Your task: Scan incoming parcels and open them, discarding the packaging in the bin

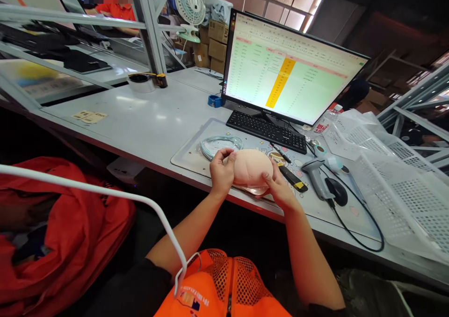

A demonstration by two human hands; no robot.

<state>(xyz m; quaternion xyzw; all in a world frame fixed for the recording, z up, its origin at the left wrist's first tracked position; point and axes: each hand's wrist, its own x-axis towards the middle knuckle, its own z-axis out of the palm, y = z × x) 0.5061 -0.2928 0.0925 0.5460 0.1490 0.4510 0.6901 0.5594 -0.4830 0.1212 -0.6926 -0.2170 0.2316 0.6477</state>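
Note:
Between my hands is a pale peach, rounded, padded item with a crease down its middle, and some clear plastic shows under its lower edge. I cannot make out its exact kind. My left hand grips its left side, thumb and fingers closed at the upper corner. On the right edge, my right hand holds it with the thumb on the front and the other fingers partly hidden behind. Just behind my left hand lies a coiled light-blue cable in a clear bag on the desk mat.
A monitor and keyboard stand behind. To the right lie a box cutter, a barcode scanner, a mouse and white plastic baskets. Tape sits far left. A white tube crosses the lower left.

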